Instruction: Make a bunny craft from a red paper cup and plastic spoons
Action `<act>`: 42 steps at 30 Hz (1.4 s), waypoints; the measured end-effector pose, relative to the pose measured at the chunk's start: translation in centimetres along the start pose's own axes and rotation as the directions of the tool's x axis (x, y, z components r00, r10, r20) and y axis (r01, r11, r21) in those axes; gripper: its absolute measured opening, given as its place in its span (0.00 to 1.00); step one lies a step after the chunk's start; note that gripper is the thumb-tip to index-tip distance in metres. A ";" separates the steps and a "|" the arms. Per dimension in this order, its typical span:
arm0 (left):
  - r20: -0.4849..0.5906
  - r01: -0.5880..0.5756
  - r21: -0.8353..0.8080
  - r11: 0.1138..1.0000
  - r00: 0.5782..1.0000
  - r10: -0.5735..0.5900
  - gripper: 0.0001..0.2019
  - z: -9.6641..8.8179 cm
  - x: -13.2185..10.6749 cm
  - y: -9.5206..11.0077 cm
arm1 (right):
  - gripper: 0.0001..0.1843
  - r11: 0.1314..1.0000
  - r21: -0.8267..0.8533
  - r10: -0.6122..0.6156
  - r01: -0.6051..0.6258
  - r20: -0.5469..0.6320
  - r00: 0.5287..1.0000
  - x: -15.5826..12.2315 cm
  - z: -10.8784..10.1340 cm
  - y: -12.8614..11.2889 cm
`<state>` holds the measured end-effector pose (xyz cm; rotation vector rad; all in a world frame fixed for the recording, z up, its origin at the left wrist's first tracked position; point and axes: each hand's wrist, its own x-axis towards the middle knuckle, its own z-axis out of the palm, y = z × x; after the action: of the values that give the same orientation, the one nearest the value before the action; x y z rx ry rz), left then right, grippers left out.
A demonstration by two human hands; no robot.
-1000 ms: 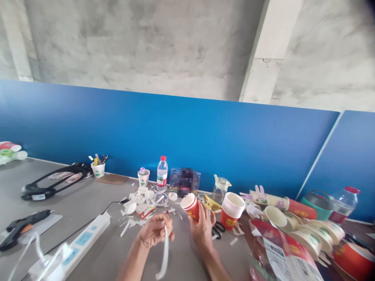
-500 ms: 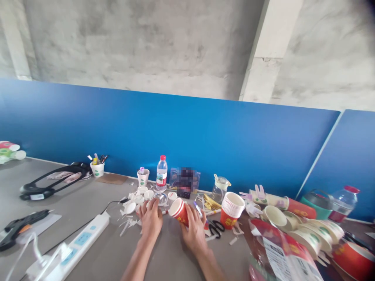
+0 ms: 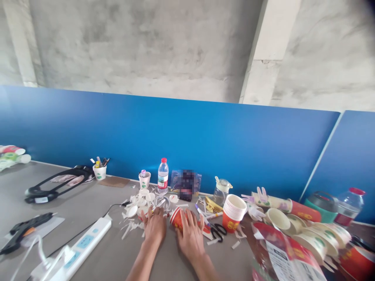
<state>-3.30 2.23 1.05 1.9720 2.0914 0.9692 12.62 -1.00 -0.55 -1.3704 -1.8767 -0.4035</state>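
Note:
Palm down, my right hand [image 3: 190,233] rests over a red paper cup [image 3: 175,217] that lies on its side on the grey table, its white rim toward the left. The fingers curve across the cup's wall and cover much of it. Left of the cup, my left hand [image 3: 155,226] lies low with fingers stretched forward. A small red and white piece [image 3: 142,213] shows beside its fingertips; whether they touch it is unclear. White paper scraps [image 3: 131,211] spread out to the left. Black-handled scissors [image 3: 218,233] and a purple marker [image 3: 198,208] lie right of my right hand.
A stack of red paper cups [image 3: 233,214] stands at the right, near a glass jug [image 3: 222,191]. Along the blue partition [image 3: 187,132] is a water bottle [image 3: 163,175]. A power strip [image 3: 84,246] lies at left front, a plastic bag [image 3: 281,253] at right front.
The red cup, tilted up before, now lies flatter on the table. My right hand has turned further over it. My left hand has shifted slightly right and lower.

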 end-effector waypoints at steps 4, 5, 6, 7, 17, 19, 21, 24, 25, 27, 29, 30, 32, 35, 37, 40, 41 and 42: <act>-0.118 -0.032 -0.179 0.983 0.993 0.011 0.17 0.0 0.0 -0.3 | 0.25 0.997 0.013 -0.073 0.077 -0.161 0.984 0.2 0.3 0.3; -0.127 -0.035 -0.186 0.982 0.992 0.011 0.17 0.0 0.1 -0.3 | 0.24 0.996 0.012 -0.080 0.084 -0.189 0.979 0.3 0.3 0.5; -0.137 -0.036 -0.198 0.980 0.991 0.009 0.16 -0.1 0.2 -0.3 | 0.24 0.996 0.009 -0.080 0.084 -0.207 0.975 0.3 0.3 0.7; -0.144 -0.036 -0.210 0.977 0.990 0.006 0.15 -0.3 0.4 -0.2 | 0.23 0.997 0.004 -0.080 0.083 -0.223 0.972 0.4 0.3 0.9; -0.133 -0.123 -0.301 0.946 0.987 0.086 0.12 -3.3 4.3 0.4 | 0.24 0.999 0.010 -0.032 0.037 -0.318 0.948 0.9 0.5 2.2; -0.158 -0.131 -0.344 0.930 0.984 0.080 0.09 -4.1 4.8 1.1 | 0.24 0.999 0.034 -0.022 0.036 -0.346 0.938 1.1 0.2 1.9; -0.189 -0.127 -0.417 0.900 0.981 0.051 0.07 -5.0 4.7 2.1 | 0.24 0.996 0.073 -0.015 0.046 -0.373 0.928 1.2 -0.3 1.5; -0.142 -0.137 -0.582 0.802 0.988 0.065 0.09 -5.8 2.8 3.6 | 0.23 0.984 0.143 -0.040 0.106 -0.401 0.915 1.3 -1.3 0.6; -0.088 -0.105 -0.733 0.673 0.994 0.059 0.11 -5.8 1.8 3.9 | 0.23 0.976 0.169 -0.059 0.135 -0.393 0.918 1.3 -1.6 0.4; 0.017 -0.007 -0.891 0.454 0.999 0.049 0.11 -5.5 -0.3 4.3 | 0.21 0.959 0.218 -0.092 0.180 -0.361 0.928 1.1 -2.1 -0.1; 0.075 0.072 -0.960 0.272 0.997 -0.001 0.10 -4.8 -1.9 4.3 | 0.19 0.951 0.236 -0.108 0.198 -0.348 0.931 0.8 -2.2 -0.3; 0.108 0.108 -0.977 0.182 0.994 -0.007 0.10 -4.4 -2.5 4.2 | 0.19 0.953 0.232 -0.103 0.194 -0.353 0.930 0.7 -2.1 -0.3; 0.186 0.185 -0.982 0.033 0.982 0.039 0.09 -3.7 -3.1 4.1 | 0.18 0.964 0.204 -0.079 0.168 -0.385 0.920 0.6 -1.8 -0.1; 0.282 0.300 -0.951 -0.074 0.941 0.187 0.08 -3.5 -3.3 4.2 | 0.18 0.980 0.161 -0.033 0.114 -0.436 0.900 0.7 -1.1 0.8; 0.319 0.353 -0.930 -0.105 0.914 0.251 0.08 -3.7 -3.4 4.4 | 0.19 0.986 0.154 0.013 0.065 -0.458 0.889 0.9 -0.8 1.5; 0.347 0.393 -0.912 -0.117 0.892 0.288 0.11 -4.1 -3.7 4.8 | 0.18 0.976 0.211 0.052 0.045 -0.431 0.901 1.1 -0.9 2.3; 0.348 0.393 -0.913 -0.113 0.892 0.290 0.12 -4.2 -3.8 4.9 | 0.17 0.971 0.234 0.052 0.047 -0.400 0.915 1.1 -1.0 2.5; 0.339 0.383 -0.918 -0.107 0.895 0.290 0.14 -4.2 -3.9 4.9 | 0.16 0.968 0.246 0.046 0.050 -0.372 0.927 1.1 -1.2 2.5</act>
<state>-0.53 -3.18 5.55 0.9301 0.4649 1.2621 15.25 -0.08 0.59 -1.0369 -1.5514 -0.3834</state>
